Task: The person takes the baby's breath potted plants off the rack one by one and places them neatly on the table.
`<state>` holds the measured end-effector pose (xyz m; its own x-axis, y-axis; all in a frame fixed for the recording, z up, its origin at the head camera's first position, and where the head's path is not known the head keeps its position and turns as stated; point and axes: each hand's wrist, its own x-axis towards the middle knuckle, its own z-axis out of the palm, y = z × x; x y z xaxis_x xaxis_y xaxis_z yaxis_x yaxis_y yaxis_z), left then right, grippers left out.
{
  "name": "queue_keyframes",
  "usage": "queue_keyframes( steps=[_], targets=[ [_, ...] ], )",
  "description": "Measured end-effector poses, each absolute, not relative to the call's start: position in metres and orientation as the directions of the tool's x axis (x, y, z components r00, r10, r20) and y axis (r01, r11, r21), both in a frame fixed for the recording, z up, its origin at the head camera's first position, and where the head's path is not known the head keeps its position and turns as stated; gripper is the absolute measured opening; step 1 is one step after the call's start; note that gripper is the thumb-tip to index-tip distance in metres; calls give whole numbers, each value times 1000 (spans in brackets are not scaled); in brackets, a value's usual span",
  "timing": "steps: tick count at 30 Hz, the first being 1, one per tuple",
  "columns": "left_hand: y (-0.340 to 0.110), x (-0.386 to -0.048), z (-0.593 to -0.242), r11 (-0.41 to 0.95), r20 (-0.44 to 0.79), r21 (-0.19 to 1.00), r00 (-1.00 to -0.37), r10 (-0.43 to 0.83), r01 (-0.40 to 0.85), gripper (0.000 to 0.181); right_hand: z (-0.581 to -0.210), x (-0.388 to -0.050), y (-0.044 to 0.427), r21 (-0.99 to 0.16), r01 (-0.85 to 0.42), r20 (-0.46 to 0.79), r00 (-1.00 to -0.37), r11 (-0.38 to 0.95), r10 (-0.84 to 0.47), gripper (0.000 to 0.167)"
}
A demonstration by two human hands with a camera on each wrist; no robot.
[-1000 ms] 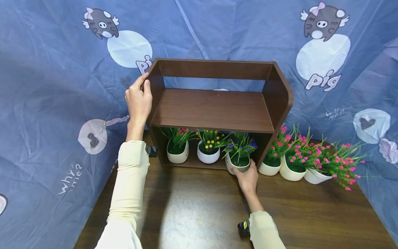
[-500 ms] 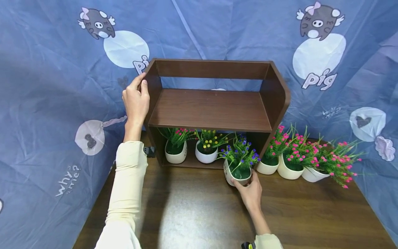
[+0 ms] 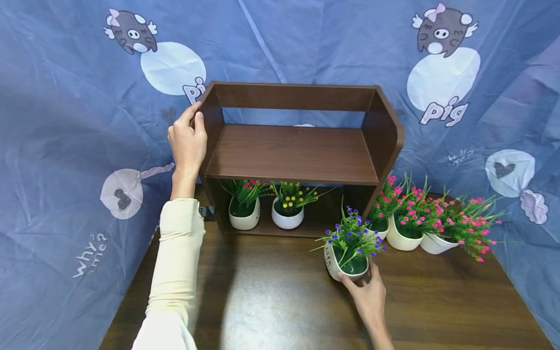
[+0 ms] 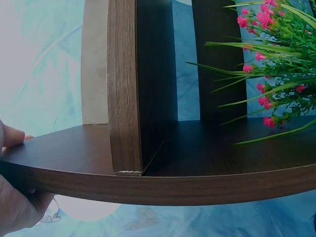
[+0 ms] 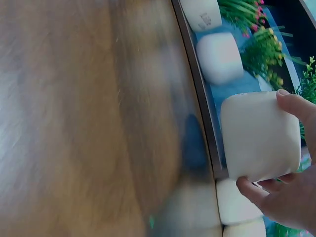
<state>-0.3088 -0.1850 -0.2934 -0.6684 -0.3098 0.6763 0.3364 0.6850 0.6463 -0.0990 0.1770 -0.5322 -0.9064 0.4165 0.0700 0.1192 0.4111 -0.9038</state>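
My right hand point(image 3: 369, 296) grips a white flower pot point(image 3: 333, 262) with purple-blue artificial flowers and lettering on its side. In the right wrist view, thumb and fingers span the pot's pale wall, and the pot is held in front of the shelf, above the table. My left hand point(image 3: 188, 143) holds the upper left side panel of a dark brown two-tier wooden shelf point(image 3: 293, 150); the left wrist view has thumb and fingers on either side of the board. On the lower tier stand a pink-flowered pot point(image 3: 245, 221) and a yellow-flowered pot point(image 3: 288, 218).
Right of the shelf, several white pots with pink flowers point(image 3: 404, 238) stand in a row, the outermost leaning. The brown wooden table point(image 3: 280, 291) extends in front. A blue patterned cloth point(image 3: 323, 43) hangs behind and at the sides.
My right hand has drawn the purple-flowered pot out of the lower tier, toward me and to the right. The left hand stays on the side panel.
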Motion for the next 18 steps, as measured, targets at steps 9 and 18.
queue_keyframes(
  steps=[9,18],
  targets=[
    [-186,-309,-294,685,666,652,-678,-312,325,30,-541,-89,197,-900,146,89,-861,411,501,82],
    [-185,-309,-295,674,662,663,-675,-324,326,30,-548,-98,216,-893,185,80,-831,410,550,85]
  ],
)
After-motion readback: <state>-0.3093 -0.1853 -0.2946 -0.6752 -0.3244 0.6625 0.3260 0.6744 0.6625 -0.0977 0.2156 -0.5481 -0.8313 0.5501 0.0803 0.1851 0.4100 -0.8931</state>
